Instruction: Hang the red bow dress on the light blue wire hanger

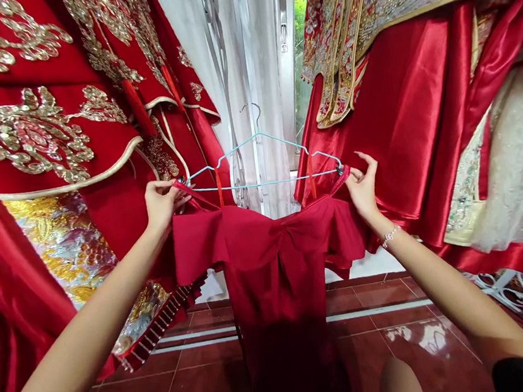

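A dark red off-shoulder dress point(267, 240) with a bow at the chest hangs from a thin light-blue wire hanger point(258, 134). At the hanger's left end, my left hand point(162, 203) is closed in a pinch on one red strap of the dress, beside a dark clip. My right hand point(363, 185) pinches the other strap at the right end, next to a second dark clip. Two red loops run from the hanger down to the dress. The hanger's hook stands free above it, and the lower skirt fades into shadow.
Red gowns with gold beading point(35, 135) hang close on the left. More red satin garments point(405, 121) and a white sequined one point(508, 146) crowd the right. Behind are a pale curtain point(259, 43) and a door frame point(287, 59). Below lies a red tiled floor point(199, 388).
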`<state>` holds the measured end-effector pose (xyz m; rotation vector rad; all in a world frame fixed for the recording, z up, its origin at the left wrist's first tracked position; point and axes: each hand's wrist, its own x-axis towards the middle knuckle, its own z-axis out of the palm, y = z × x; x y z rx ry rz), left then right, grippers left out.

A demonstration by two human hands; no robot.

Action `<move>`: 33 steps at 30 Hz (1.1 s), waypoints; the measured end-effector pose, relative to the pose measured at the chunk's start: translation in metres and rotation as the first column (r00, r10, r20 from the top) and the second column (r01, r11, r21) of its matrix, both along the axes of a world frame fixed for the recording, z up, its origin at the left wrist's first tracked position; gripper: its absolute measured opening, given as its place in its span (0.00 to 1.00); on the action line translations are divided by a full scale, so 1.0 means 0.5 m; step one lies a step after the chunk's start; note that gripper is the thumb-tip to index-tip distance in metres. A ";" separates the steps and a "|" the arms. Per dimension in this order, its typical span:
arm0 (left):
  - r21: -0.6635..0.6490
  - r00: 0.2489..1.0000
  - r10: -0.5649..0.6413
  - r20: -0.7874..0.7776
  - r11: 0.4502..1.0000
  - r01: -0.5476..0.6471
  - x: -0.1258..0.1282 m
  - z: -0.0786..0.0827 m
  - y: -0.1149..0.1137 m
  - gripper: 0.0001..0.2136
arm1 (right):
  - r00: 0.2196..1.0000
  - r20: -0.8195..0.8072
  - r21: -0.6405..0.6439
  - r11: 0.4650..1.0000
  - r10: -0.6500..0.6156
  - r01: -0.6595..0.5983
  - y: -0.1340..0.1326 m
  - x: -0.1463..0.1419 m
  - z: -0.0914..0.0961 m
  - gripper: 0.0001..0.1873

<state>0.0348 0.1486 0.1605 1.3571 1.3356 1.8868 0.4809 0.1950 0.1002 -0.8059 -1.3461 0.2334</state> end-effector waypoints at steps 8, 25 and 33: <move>0.016 0.968 -0.116 -0.224 0.992 0.122 0.043 0.107 0.086 0.14 | 0.918 0.298 -0.091 0.965 0.262 -0.245 0.073 0.012 0.134 0.43; -0.281 0.491 -0.322 -0.809 0.947 0.158 -0.021 0.137 0.108 0.22 | 0.650 0.759 -0.015 0.999 0.043 -0.047 0.030 0.019 0.179 0.34; 0.063 0.315 0.001 -0.949 0.981 0.184 -0.038 0.023 -0.062 0.19 | 0.607 0.765 -0.236 0.971 0.216 -0.049 -0.090 0.048 0.156 0.18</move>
